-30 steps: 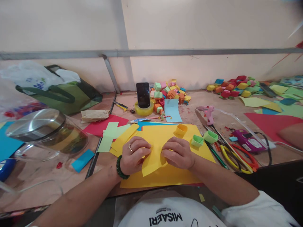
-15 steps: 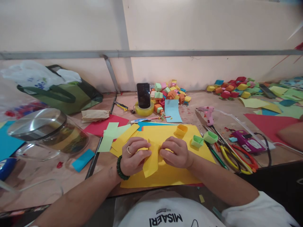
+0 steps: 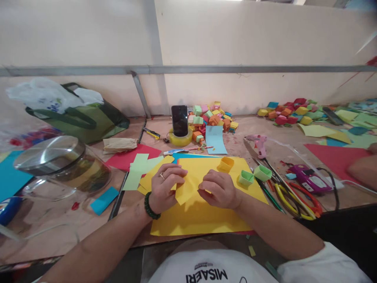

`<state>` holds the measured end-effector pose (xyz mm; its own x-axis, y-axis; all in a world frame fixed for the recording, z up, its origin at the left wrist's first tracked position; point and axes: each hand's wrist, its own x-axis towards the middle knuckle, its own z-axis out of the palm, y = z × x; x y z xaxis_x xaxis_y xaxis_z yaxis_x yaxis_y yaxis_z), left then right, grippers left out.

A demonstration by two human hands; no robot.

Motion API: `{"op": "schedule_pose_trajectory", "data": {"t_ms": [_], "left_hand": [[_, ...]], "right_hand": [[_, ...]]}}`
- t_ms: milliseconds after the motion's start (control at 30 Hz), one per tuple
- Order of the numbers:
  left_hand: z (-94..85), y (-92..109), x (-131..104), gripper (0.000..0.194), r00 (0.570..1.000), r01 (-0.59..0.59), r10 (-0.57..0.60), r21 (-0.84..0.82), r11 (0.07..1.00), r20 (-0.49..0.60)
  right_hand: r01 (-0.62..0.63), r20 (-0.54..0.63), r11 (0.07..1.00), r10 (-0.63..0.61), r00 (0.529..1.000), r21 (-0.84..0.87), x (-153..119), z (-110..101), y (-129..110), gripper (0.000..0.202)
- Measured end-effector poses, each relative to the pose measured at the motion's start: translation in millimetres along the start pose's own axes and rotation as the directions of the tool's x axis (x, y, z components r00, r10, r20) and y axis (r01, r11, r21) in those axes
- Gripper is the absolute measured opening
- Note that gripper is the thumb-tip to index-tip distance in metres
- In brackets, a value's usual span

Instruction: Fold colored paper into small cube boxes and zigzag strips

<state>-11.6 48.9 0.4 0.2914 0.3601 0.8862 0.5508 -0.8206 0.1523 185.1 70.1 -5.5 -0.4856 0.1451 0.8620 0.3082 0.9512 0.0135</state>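
Note:
Over a stack of yellow paper sheets (image 3: 203, 220), my left hand (image 3: 167, 185) pinches a small yellow paper strip (image 3: 186, 192). My right hand (image 3: 219, 189) is closed at the strip's right edge, fingertips and thumb together; the exact grip is partly hidden. Beyond my right hand, a small folded yellow paper box (image 3: 226, 164) rests on the sheets. To its right are two open light green paper boxes, one (image 3: 246, 178) on the sheets and another (image 3: 262, 173) at their edge.
A pink glue gun (image 3: 260, 145), yellow-handled scissors (image 3: 287, 198) and a purple device (image 3: 310, 179) lie to the right. Behind are a phone (image 3: 179, 120) on a tape roll (image 3: 180, 138) and piled paper boxes (image 3: 206, 118). A glass jar (image 3: 88, 169) stands left. Another person's hand (image 3: 363, 167) is far right.
The yellow strip has turned between my hands, its lower end now higher and shorter in view. My left fingers have shifted slightly upward on it. The view has tilted a little.

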Motion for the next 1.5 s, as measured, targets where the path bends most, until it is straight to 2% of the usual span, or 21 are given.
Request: {"op": "schedule_pose_trajectory", "data": {"t_ms": [133,233,333,433,600,700,867,1033,1167,1400,1500], "left_hand": [[-1.8,1,-4,0.009,0.998,0.003,0.004,0.102,0.995,-0.068],[-3.1,4,-10,0.011,0.988,-0.088,0.112,0.214,0.973,-0.103],[-2.9,6,-15,0.015,0.969,-0.162,0.204,0.27,0.949,-0.139],[-1.8,7,-17,0.016,0.961,-0.187,0.234,0.279,0.942,-0.145],[-0.5,7,-18,0.018,0.951,-0.244,0.28,0.242,0.939,-0.127],[-1.0,6,-17,0.017,0.961,-0.244,0.265,0.214,0.946,-0.076],[-1.4,7,-11,0.017,0.984,-0.177,0.18,0.164,0.97,-0.004],[0.4,5,-5,0.012,0.997,-0.081,0.08,0.057,0.995,0.014],[1.2,2,-5,0.008,0.999,-0.051,0.051,-0.032,0.998,0.018],[0.7,2,-5,0.012,0.999,-0.012,0.016,-0.096,0.995,0.044],[1.2,2,-5,0.009,0.998,-0.015,0.02,-0.072,0.997,0.061]], "right_hand": [[-0.099,-0.018,0.995,0.099,0.995,0.024,-1,2,2,0.016],[-0.126,-0.012,0.991,0.127,0.992,0.053,-3,3,4,0.017],[-0.093,-0.08,0.992,0.1,0.992,0.09,-3,2,4,0.016],[-0.103,-0.171,0.989,0.12,0.978,0.106,-1,0,4,0.014],[-0.11,-0.166,0.978,0.14,0.976,0.178,-1,-1,2,0.012],[-0.139,-0.158,0.963,0.178,0.971,0.231,-2,-1,1,0.011],[-0.175,-0.163,0.958,0.215,0.963,0.228,-4,0,2,0.018],[-0.107,-0.142,0.979,0.132,0.981,0.175,-3,0,2,0.013],[-0.045,-0.106,0.993,0.057,0.993,0.111,0,-2,1,0.012],[-0.004,-0.056,0.999,0.007,0.998,0.046,-2,1,0,0.011],[-0.033,-0.052,0.995,0.038,0.998,0.089,-3,2,-1,0.007]]}}
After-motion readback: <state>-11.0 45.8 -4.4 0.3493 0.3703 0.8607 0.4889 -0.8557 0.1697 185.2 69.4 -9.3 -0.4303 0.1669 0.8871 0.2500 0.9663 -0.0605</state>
